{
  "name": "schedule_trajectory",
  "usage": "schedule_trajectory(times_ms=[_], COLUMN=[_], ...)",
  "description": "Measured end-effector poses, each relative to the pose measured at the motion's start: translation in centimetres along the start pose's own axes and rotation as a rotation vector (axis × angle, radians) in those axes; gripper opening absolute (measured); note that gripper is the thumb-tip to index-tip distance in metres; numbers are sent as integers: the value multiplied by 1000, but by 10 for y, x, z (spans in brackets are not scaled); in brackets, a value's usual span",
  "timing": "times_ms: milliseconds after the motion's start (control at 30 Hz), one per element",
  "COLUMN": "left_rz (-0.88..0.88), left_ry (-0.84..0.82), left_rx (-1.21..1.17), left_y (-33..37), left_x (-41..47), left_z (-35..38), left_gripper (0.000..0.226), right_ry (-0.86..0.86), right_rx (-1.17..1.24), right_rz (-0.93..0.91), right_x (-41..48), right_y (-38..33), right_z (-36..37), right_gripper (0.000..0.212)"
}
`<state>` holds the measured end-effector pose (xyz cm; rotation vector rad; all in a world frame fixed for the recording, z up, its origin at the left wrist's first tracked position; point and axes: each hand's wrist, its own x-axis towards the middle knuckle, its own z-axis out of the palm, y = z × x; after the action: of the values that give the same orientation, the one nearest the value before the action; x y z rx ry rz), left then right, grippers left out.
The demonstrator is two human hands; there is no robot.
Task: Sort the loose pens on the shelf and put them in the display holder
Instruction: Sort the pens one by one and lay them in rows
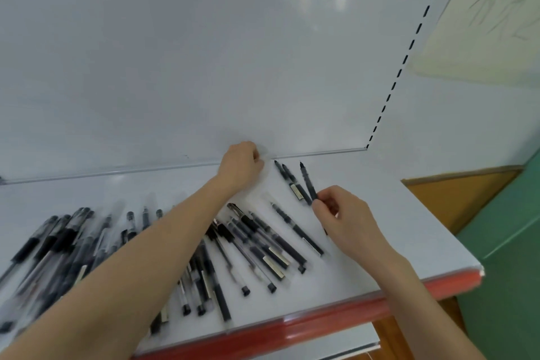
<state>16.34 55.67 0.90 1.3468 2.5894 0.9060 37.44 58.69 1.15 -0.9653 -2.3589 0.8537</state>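
Now | right hand (344,213) pinches pen (308,183) | left hand (241,162) at shelf (394,213) back edge

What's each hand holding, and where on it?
Right hand pinches a pen at its near end. Left hand is curled at the shelf back; cannot tell.

Nothing legible on my feed.
I see pale label strips (297,192) on several pens (263,242) lying on the shelf (415,228), but they are too small and blurred to read. Above the shelf's right end, a cream panel (482,47) carries faint grey hand-drawn strokes (502,3); I cannot make them out as any character or word.
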Motion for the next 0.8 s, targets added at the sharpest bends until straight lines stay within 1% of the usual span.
schedule_trajectory(times_ms=[67,200,267,333,500,667,800], left_rz=[6,-23,-56,-78,-88,-107,-87], left_ry=[-42,-153,-174,-191,-176,-131,-86], left_rx=[-194,-710,-906,-1037,-1155,-1219,-1179], left_y=[5,16,18,16,4,-5,-7], left_x=[-6,-34,-49,-63,-89,-104,-112], left_z=[-12,-53,-74,-90,-107,-115,-118], left_gripper=[13,5,8,13,19,20,20], right_ry=[18,33,34,19,-49,-111,-127], right_rx=[50,180,234,274,310,325,295], right_rz=[6,-23,-71,-137,-283,-334,-353], right_x=[-1,-6,-10,-15,-27,-33,-36], right_y=[-2,-18,-30,-44,-70,-84,-89], right_z=[-4,-14,-18,-20,-14,-7,0], right_gripper=[10,12,15,15,17,19,20])
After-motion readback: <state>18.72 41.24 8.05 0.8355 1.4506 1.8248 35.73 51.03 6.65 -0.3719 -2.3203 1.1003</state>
